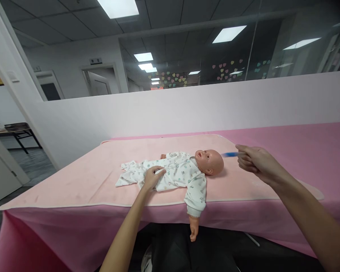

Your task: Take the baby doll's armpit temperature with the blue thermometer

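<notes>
A baby doll [177, 170] in a white patterned sleepsuit lies on its back, its bald head [212, 162] to the right. One of its arms hangs over the near edge of the table. My left hand [153, 177] rests on the doll's lower body, with thumb and fingers apart and nothing held. To the right of the head, my right hand [253, 162] is closed around a slim blue stick-like object [230, 154]. That object is blurred, so I cannot make out its kind. Its tip points at the crown, and whether it touches the head is unclear.
A peach mat [82, 170] with a pale border lies over a pink tablecloth [294, 151]. Behind it stands a low white wall [187, 111] with glass above. A dark-legged table [17, 130] stands beyond the opening at the left. My dark-clothed lap [184, 249] is at the near edge.
</notes>
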Tool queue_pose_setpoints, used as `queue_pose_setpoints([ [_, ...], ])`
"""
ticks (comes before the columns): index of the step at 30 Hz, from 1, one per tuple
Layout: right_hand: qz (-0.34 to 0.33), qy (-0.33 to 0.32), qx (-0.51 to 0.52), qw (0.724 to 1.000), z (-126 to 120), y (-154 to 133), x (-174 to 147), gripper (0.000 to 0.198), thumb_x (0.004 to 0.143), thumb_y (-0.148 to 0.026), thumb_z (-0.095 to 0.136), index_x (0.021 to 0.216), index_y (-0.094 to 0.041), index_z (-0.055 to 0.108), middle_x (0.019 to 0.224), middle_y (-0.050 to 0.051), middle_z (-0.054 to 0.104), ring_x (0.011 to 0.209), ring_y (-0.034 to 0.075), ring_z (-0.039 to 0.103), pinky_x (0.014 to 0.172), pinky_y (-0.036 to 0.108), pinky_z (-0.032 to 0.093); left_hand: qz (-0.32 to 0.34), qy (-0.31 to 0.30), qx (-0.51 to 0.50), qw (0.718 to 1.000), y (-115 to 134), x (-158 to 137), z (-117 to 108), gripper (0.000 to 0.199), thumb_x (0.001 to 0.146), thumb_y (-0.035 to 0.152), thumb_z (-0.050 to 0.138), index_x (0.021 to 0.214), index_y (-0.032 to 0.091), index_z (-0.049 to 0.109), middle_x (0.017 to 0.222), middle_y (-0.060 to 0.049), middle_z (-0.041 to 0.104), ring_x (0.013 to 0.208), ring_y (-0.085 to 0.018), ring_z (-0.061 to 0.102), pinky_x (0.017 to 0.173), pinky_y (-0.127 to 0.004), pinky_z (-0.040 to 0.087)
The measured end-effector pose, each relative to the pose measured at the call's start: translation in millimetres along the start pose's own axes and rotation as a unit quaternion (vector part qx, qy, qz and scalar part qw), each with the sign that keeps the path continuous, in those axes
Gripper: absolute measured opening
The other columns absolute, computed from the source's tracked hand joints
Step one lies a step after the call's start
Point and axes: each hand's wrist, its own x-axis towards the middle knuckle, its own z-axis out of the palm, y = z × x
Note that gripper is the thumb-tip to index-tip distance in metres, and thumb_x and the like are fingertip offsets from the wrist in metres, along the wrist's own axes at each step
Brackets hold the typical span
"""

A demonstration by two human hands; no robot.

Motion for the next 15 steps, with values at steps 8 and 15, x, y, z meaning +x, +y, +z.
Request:
queue_pose_setpoints([
  [8, -0.001, -0.006, -0.005, 1.0, 7.1, 6.9, 0.9, 0.048, 0.078, -0.046, 0.048, 0.047, -0.022, 0.02, 0.043, -0.007, 0.017, 0.039, 0.005, 0.016, 0.036, 0.021, 0.016, -0.001, 0.007, -0.006, 1.0, 1.6, -0.8, 0.7, 0.026, 0.068, 0.041, 0.061, 0.081, 0.02, 0.069, 0.091, -0.005, 0.068, 0.089, -0.023, 0.059, 0.08, -0.032, 0.044],
  [15, 0.022, -0.019, 0.01, 1.0, 10.3, 17.1, 5.1, 0.047, 0.078, -0.047, 0.048, 0.048, -0.023, 0.021, 0.044, -0.008, 0.017, 0.039, 0.004, 0.017, 0.037, 0.021, 0.017, -0.005, 0.012, -0.001, 1.0, 2.9, -1.7, 0.3, 0.025, 0.068, 0.04, 0.062, 0.081, 0.019, 0.069, 0.091, -0.005, 0.068, 0.09, -0.023, 0.059, 0.081, -0.033, 0.044],
])
